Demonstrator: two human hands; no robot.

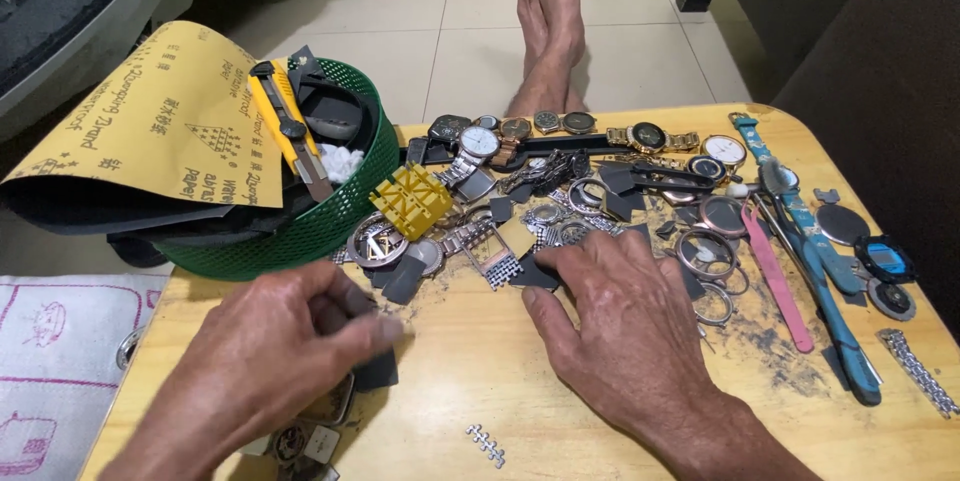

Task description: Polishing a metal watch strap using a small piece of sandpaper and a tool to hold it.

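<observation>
Our left hand (275, 341) is curled at the near left of the wooden table (470, 381), thumb and fingers pinched onto a small dark piece of abrasive paper (372, 366) whose lower corner sticks out below the thumb. Under that hand, close to the near edge, we can make out part of a watch case (325, 409), mostly hidden by our knuckles.

Our right hand (620, 326) lies flat and open, palm down, fingers spread and reaching toward the heap of watch parts; it grips nothing, though its fingertips touch a dark scrap (530, 276) beside a metal bracelet section (495, 259).

We judge the paper scrap to be light, thin and floppy, so it is best pinched between thumb and finger pad, folded over for stiffness. The watch case looks hard, smooth and slippery, with glass that could scratch; its rim is the safer place to hold.

Farther off are wristwatches (478, 144), bezels (705, 253), a yellow holder block (411, 200), a pink strap (775, 281) and a blue strap (815, 271). A green basket (330, 221) at the far left carries a yellow utility knife (285, 126) and a yellow sandpaper sheet (150, 121). A short bracelet link strip (487, 444) lies near us.
</observation>
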